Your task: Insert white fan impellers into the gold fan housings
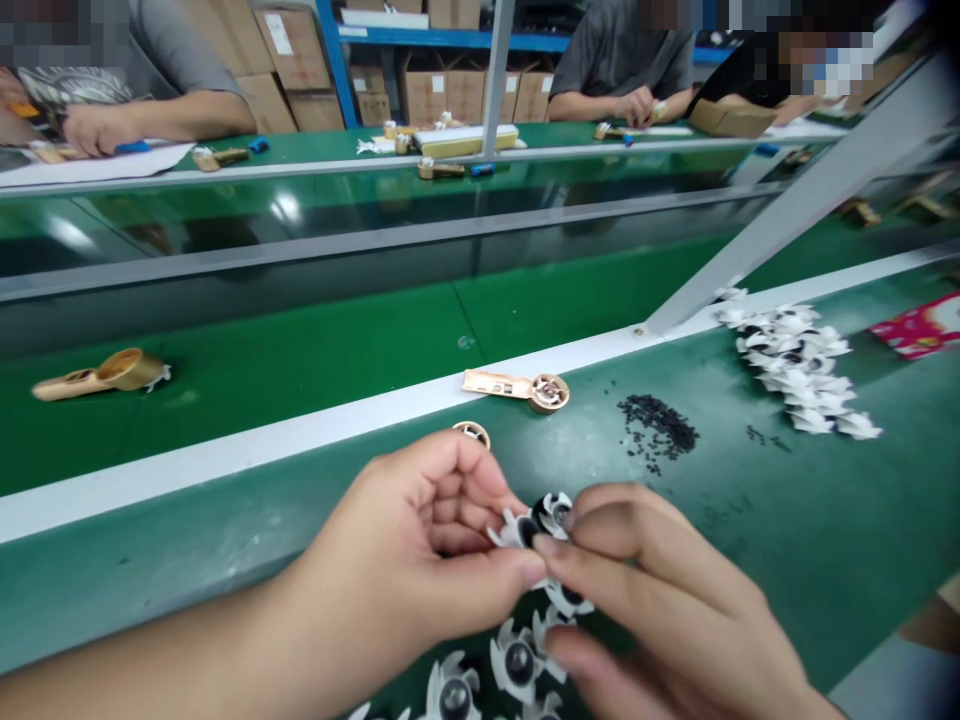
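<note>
My left hand (420, 545) and my right hand (660, 590) meet low in the middle of the view, both pinched on a small white fan wheel with a black hub (544, 515). Several more white fan wheels (517, 660) lie just under my hands on the green bench. A tan handle part with a round head (517, 387) lies beyond my hands by the white strip, and a small round tan ring (472, 432) sits behind my left fingers.
A heap of tiny black pieces (658, 425) and a pile of white fan wheels (795, 365) lie to the right. A tan handle part (97, 375) rides the green belt at left. A grey slanted post (795, 190) rises at right. People sit across the line.
</note>
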Demonstrator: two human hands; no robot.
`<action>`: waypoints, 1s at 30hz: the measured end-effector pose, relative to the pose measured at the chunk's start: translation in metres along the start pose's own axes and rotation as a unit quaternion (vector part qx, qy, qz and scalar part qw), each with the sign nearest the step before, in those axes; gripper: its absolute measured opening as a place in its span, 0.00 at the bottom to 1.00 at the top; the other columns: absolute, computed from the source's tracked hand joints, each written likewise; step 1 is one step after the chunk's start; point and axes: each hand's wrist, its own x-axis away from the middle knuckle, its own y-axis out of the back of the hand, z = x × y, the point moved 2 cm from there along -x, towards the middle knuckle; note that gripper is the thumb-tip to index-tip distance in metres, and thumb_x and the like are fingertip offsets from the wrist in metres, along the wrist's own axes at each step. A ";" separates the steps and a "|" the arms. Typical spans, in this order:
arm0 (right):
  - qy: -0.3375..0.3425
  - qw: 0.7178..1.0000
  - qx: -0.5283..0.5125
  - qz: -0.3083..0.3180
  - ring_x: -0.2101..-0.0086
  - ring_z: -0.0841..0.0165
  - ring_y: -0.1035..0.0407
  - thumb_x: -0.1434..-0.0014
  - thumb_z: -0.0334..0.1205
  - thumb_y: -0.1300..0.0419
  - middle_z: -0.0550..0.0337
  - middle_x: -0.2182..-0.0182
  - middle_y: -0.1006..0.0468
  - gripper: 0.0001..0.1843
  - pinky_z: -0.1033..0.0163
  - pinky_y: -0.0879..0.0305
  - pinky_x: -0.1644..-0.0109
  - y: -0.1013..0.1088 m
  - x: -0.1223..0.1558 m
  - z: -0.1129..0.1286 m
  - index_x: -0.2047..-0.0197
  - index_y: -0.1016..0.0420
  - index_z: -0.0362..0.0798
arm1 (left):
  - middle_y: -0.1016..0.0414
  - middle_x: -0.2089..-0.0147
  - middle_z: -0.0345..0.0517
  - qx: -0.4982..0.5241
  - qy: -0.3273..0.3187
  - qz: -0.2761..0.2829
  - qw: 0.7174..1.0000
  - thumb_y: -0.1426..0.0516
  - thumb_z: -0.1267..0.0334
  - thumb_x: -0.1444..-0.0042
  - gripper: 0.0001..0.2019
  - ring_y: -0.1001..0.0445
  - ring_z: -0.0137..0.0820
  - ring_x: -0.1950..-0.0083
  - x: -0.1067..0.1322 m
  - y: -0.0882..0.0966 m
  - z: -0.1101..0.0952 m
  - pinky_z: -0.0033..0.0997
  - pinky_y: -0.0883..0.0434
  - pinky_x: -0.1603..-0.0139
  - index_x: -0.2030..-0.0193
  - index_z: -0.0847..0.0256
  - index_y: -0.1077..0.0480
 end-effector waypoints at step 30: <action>-0.313 0.796 -0.508 -0.100 0.65 0.70 0.19 0.47 0.38 0.27 0.60 0.61 0.16 0.16 0.67 0.21 0.57 -0.012 -0.038 -0.047 0.54 0.16 0.58 | 0.21 0.60 0.44 -0.581 -0.043 -0.026 0.812 0.46 0.60 0.36 0.05 0.22 0.37 0.60 -0.028 0.055 -0.004 0.36 0.28 0.59 0.57 0.57 0.31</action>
